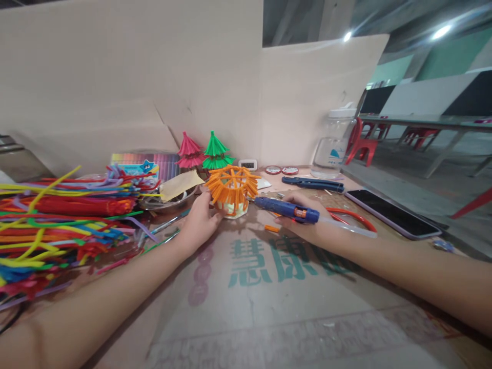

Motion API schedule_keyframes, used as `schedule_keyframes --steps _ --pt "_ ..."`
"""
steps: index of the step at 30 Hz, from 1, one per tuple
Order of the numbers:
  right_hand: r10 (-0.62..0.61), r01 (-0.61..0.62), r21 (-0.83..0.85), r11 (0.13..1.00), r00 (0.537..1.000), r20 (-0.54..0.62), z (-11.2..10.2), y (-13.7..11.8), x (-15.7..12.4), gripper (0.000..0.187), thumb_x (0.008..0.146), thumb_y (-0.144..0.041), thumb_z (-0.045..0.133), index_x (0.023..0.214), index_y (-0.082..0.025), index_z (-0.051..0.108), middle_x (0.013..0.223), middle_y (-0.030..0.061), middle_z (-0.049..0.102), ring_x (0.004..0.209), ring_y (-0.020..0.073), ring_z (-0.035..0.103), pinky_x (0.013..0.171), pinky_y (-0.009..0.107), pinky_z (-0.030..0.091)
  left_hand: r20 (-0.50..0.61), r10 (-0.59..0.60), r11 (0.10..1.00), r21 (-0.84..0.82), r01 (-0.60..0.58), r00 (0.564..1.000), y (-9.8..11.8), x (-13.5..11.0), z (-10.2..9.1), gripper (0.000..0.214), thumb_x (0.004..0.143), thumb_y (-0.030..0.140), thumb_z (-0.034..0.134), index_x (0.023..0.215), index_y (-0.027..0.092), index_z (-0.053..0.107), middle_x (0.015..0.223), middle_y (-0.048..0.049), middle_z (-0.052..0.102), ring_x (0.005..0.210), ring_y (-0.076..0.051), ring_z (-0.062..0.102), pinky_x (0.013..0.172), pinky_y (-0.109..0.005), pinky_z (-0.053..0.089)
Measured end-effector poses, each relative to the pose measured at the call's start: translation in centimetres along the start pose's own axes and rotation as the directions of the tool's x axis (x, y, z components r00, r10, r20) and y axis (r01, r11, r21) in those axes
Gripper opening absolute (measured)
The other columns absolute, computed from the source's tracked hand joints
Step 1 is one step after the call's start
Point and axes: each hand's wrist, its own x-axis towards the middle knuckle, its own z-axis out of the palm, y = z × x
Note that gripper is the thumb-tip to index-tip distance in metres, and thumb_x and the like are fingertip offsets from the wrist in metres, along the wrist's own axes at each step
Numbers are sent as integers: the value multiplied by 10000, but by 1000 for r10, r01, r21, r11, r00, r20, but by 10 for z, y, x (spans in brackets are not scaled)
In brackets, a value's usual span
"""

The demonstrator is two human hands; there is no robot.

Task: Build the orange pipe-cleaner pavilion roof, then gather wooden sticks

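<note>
An orange pipe-cleaner basket (231,188) on a pale base stands at the table's middle. My left hand (200,218) holds its left side, fingers curled against it. My right hand (303,215) grips a blue glue gun (286,208) whose nozzle points left at the basket's right side. A clear glue stick (348,227) sticks out behind the gun. A small orange piece (272,228) lies just below the gun.
A heap of coloured pipe cleaners (65,215) fills the left. Pink (189,151) and green (216,151) paper trees stand behind the basket. Blue pliers (313,183), a phone (392,212), a clear jar (333,146), a metal bowl (169,202) and cardboard walls (134,77) surround the work area.
</note>
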Motion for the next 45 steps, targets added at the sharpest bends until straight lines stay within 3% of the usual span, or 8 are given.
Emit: schedule_keyframes --steps 5,10,17,22,27,31,40,45 --pt "29 -22 78 997 995 -94 -18 5 20 267 960 -499 617 964 -235 656 931 54 764 848 230 707 755 333 550 63 -119 991 -53 123 991 2 2 1 314 865 412 656 1076 195 570 1030 -102 720 914 -285 721 842 -449 607" --pt "283 -273 -208 939 959 19 -30 31 84 287 918 -475 727 962 -197 786 909 74 799 886 258 725 772 326 540 50 -68 997 -42 70 996 3 1 3 284 857 416 663 1033 213 570 960 -81 720 878 -282 716 800 -439 601" --pt "386 -363 -241 900 921 54 5 57 146 219 859 -345 843 956 -154 799 838 85 790 773 218 720 730 291 539 59 34 999 -25 -33 998 3 -3 3 290 862 402 722 1068 232 610 997 -76 738 917 -277 719 836 -428 617" --pt "418 -396 -205 895 905 80 17 77 153 267 890 -336 818 1038 -116 782 813 91 783 658 182 691 666 289 549 77 13 1000 -20 -12 997 1 -4 3 258 871 405 712 1029 229 608 989 -85 738 908 -286 721 832 -441 615" --pt "408 -399 -165 902 913 19 12 86 151 248 926 -281 768 1086 -92 775 949 119 809 795 194 732 757 281 561 84 11 1000 -27 -9 996 3 -2 2 252 862 404 713 1009 235 597 983 -80 739 901 -287 719 830 -441 610" --pt "413 -410 -104 906 911 11 15 83 148 239 940 -312 757 1013 -84 772 905 132 809 796 202 730 733 280 565 85 13 1000 -24 -11 996 3 -2 2 239 869 416 699 984 234 594 961 -75 734 883 -283 716 819 -436 607" --pt "383 -391 185 902 921 75 20 85 148 181 929 -193 785 783 -132 697 657 44 739 564 122 638 602 225 561 87 -35 999 -33 38 996 5 -3 2 313 860 474 707 1016 219 616 974 -76 731 879 -276 708 821 -421 595" --pt "375 -407 364 838 913 159 21 78 144 151 969 -150 734 833 -138 671 757 58 775 569 113 666 585 225 599 88 -32 998 -47 36 996 7 -2 2 282 842 427 723 998 218 617 970 -75 731 874 -263 700 821 -402 588"
